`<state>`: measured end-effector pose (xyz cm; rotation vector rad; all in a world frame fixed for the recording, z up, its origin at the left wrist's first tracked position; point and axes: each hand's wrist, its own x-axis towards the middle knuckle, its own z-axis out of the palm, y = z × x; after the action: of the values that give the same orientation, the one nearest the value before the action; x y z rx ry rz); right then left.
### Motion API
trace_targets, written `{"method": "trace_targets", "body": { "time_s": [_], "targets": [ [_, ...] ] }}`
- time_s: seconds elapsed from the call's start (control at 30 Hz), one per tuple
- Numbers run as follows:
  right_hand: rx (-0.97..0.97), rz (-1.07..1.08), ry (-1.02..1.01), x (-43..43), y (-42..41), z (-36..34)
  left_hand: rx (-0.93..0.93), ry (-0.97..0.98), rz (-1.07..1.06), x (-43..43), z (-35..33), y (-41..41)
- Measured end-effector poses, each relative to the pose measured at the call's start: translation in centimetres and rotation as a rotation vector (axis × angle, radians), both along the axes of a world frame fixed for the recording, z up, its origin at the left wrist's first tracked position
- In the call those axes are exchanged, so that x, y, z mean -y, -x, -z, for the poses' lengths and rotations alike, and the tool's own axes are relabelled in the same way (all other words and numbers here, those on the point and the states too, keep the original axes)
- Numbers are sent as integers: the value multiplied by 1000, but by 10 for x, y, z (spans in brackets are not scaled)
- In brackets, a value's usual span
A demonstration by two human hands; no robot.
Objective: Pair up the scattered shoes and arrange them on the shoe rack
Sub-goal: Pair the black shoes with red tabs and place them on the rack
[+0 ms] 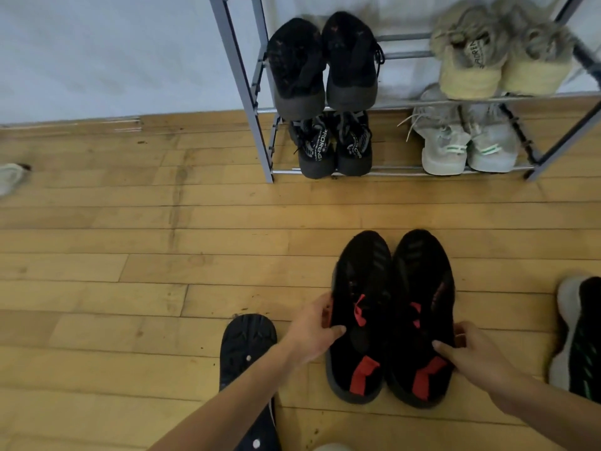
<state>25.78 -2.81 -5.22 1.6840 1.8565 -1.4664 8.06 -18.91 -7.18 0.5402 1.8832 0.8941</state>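
Note:
Two black shoes with red laces and red heel tabs stand side by side on the wooden floor, toes toward the rack. My left hand [317, 330] grips the left shoe [361, 307] at its collar. My right hand [468, 349] grips the right shoe [422, 301] at its outer side. The grey metal shoe rack [257, 125] stands ahead. Its upper shelf holds a black pair [325, 60] and a beige pair [497, 56]. Its lower shelf holds a black pair with white lettering [335, 144] and a pale grey pair [468, 141].
A black shoe lying sole-up [247, 346] is on the floor under my left forearm. A black shoe with green marks and a white sole [582, 340] lies at the right edge. A pale shoe [11, 177] shows at the far left edge. A white wall is behind the rack.

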Motion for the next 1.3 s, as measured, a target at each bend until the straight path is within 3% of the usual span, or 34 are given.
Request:
{"method": "trace_targets", "body": {
  "time_s": [0.17,0.33,0.63,0.87,1.03,1.17,1.23,1.3],
  "targets": [
    [-208,-126,-235,-19,8,-58,-92,-142,-62,-15,-54,16],
    [-405,-109,-428,-32,9,-160,-224,-341,-108,-22,-157,26],
    [-611,27,-354,-17,-9,-306,-298,-554,-108,-7,-309,8],
    [-832,114,-412,-45,44,-400,-384,-681,-259,-30,-410,38],
    [-1075,183,-393,-86,123,-467,-631,-648,-301,-84,-488,111],
    [-1153,175,-324,-121,189,-505,-797,-530,-357,-132,-531,181],
    [-1059,127,-305,-138,223,-508,-721,-383,-289,-153,-529,205],
    [-836,0,-369,-154,255,-492,-717,-161,-178,-175,-506,222]
  ]
}}
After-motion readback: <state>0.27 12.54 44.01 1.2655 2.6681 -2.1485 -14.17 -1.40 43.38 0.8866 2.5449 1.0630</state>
